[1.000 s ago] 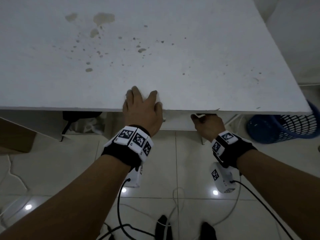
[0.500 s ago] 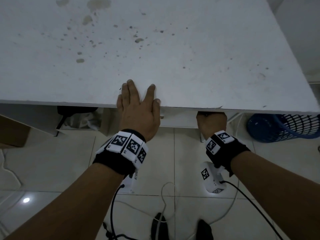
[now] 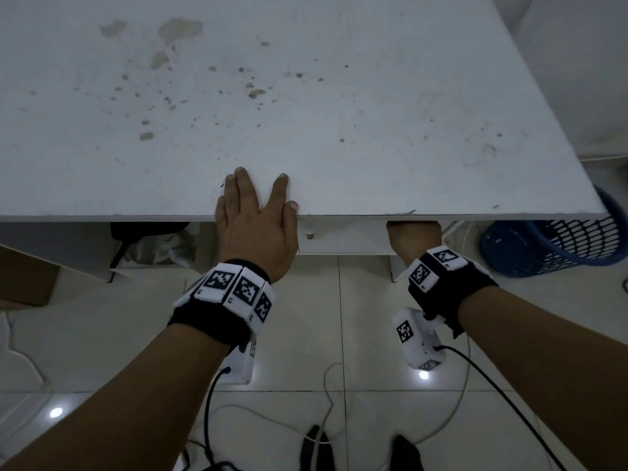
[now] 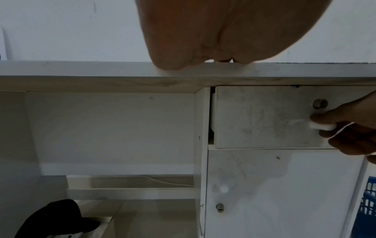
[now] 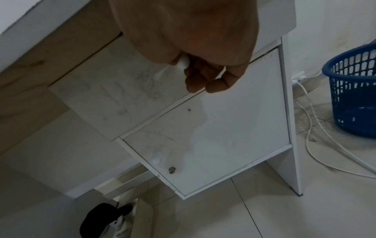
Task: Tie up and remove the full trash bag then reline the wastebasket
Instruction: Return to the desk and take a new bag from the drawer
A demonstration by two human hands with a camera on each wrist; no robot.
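Observation:
The blue mesh wastebasket [image 3: 550,246] stands on the floor right of the white desk [image 3: 306,113]; in the right wrist view the wastebasket [image 5: 354,99] shows no liner inside. My left hand [image 3: 258,212] lies flat on the desk's front edge, fingers straight. Just under the edge, my right hand [image 3: 413,236] grips the white knob [image 5: 182,63] of the top drawer [image 4: 264,117]. The left wrist view shows the right hand's fingers [image 4: 329,117] curled round the knob [image 4: 321,126]. The drawer front stands slightly out from its frame at the left. No trash bag is in view.
Below the drawer is a cabinet door [image 5: 213,145] with its own knob and keyhole. A black cap [image 4: 55,217] lies on the floor in the desk's open bay. White cables [image 5: 317,128] run over the tiles by the basket. A brown box [image 3: 23,277] sits at left.
My right hand has gone further under the desk edge and taken the drawer knob. My left hand has slid a little farther onto the desk top and flattened.

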